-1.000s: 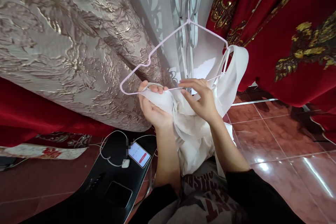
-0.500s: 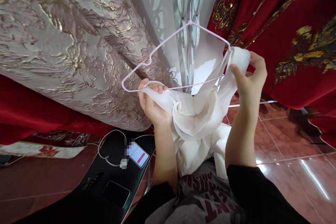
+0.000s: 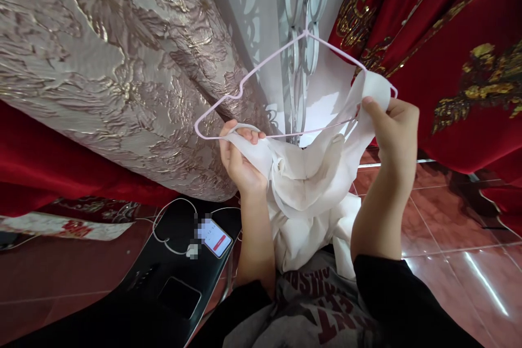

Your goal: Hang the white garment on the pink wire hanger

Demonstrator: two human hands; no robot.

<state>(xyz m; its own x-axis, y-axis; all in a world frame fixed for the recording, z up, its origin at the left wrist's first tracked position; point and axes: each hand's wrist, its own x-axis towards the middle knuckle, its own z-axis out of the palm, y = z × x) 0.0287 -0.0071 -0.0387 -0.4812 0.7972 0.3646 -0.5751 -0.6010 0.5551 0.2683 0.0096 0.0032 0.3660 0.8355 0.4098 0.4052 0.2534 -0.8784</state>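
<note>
A thin pale pink clothes hanger (image 3: 271,60) hangs in front of me by its metal hook. Over its right arm lies one shoulder of a white sheer garment (image 3: 304,185), with the hanger's right tip poking out past the cloth. My right hand (image 3: 393,125) pinches that shoulder between thumb and fingers, close to the tip. At the hanger's lower left, my left hand (image 3: 242,155) is closed on the garment's other shoulder, its fingertips showing through the opening beside the bottom bar. The left arm of the hanger is bare. Below, the rest of the garment drapes onto my lap.
A white metal scrollwork stand (image 3: 299,87) rises behind the hanger. Shiny brocade cloth (image 3: 122,65) hangs at left, red embroidered drapes (image 3: 440,65) at right. On a black seat (image 3: 142,288) at lower left lie a lit phone (image 3: 215,236), a dark phone (image 3: 179,297) and a white cable.
My right hand has drawn the garment's right shoulder over the hanger's right end, whose tip now shows beyond the cloth. The left hand keeps its hold. The view has shifted slightly.
</note>
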